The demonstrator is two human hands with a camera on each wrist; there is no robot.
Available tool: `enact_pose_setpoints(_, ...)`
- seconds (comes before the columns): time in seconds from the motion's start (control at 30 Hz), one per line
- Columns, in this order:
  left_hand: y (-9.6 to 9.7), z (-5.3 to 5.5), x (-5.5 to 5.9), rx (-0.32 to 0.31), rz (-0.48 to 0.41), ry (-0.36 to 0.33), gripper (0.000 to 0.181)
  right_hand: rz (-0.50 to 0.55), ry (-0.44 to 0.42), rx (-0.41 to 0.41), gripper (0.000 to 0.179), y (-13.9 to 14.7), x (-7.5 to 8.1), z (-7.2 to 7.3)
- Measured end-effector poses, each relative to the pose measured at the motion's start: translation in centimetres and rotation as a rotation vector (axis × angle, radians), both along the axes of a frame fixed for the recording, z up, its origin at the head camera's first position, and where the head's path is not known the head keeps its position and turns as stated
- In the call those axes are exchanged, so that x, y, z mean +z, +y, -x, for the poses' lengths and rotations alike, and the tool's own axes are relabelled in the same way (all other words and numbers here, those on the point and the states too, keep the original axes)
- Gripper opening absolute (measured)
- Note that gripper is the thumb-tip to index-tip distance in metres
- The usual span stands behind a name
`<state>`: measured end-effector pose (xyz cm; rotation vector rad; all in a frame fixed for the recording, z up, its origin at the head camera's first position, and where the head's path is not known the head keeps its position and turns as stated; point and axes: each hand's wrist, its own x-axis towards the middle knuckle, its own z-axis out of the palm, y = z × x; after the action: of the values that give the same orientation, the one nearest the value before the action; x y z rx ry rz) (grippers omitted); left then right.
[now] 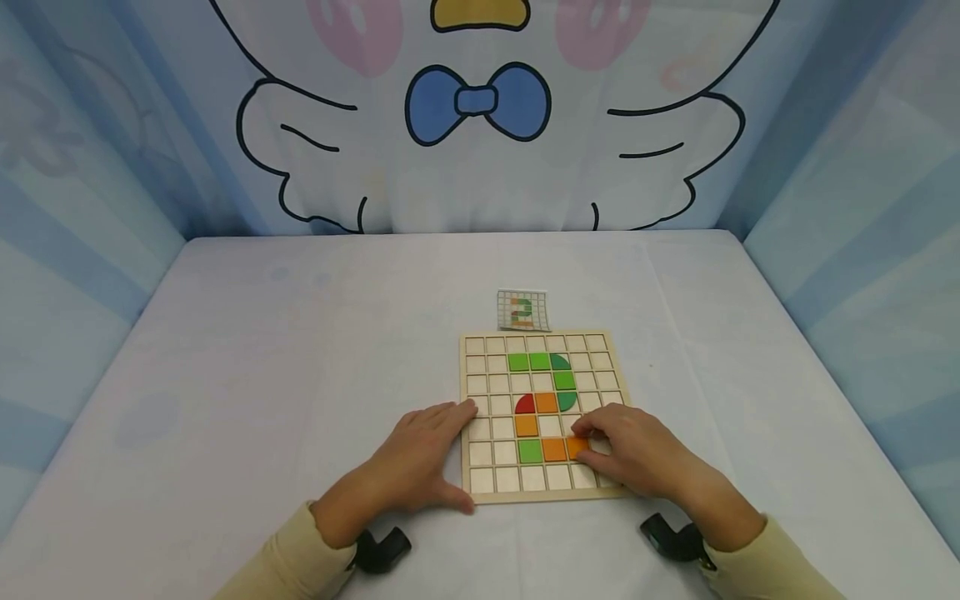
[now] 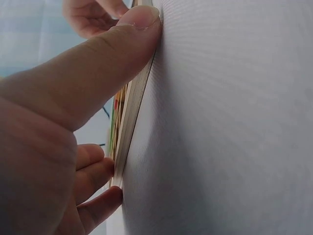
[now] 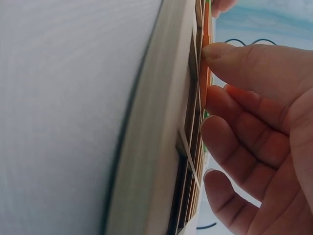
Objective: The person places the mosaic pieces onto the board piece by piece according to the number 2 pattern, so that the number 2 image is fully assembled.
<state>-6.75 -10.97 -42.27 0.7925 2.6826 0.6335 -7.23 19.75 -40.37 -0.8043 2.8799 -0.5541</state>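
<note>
A wooden grid board (image 1: 495, 480) lies on the table with coloured tiles in its cells. My left hand (image 1: 420, 454) rests along its left side, fingertips at the edge and thumb by the near left corner. Over the board's right part, my right hand (image 1: 641, 446) pinches an orange square tile (image 1: 577, 447) between thumb and fingers. Left of that tile are another orange tile (image 1: 554, 450) and a green tile (image 1: 530, 451). Further up sit a red quarter-round tile (image 1: 525, 404), dark green quarter-rounds (image 1: 559, 362) and more green and orange squares. The right wrist view shows the thumb (image 3: 220, 51) on orange.
A small card (image 1: 522, 310) with a gridded picture of a similar coloured figure lies just beyond the board's far edge. White cloth covers the table (image 1: 300, 333). Printed curtains (image 1: 480, 192) stand behind and on both sides.
</note>
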Motion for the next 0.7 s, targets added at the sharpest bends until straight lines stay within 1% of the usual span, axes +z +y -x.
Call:
enact_pose_setpoints(0.4,0.0,0.0,0.0,-0.002,-0.001,0.002,0.114,0.028,-0.026,-0.02,0.022,0.4,-0.3,0.3)
enact_pose_setpoints(0.53,0.0,0.0,0.0,0.001,0.003,-0.002,0.115,0.055,-0.029,-0.008,0.022,0.7,-0.5,0.4)
enact_pose_setpoints(0.7,0.0,0.0,0.0,0.005,0.0,-0.005,0.114,0.104,-0.064,-0.003,0.025,1.1,-0.6,0.6)
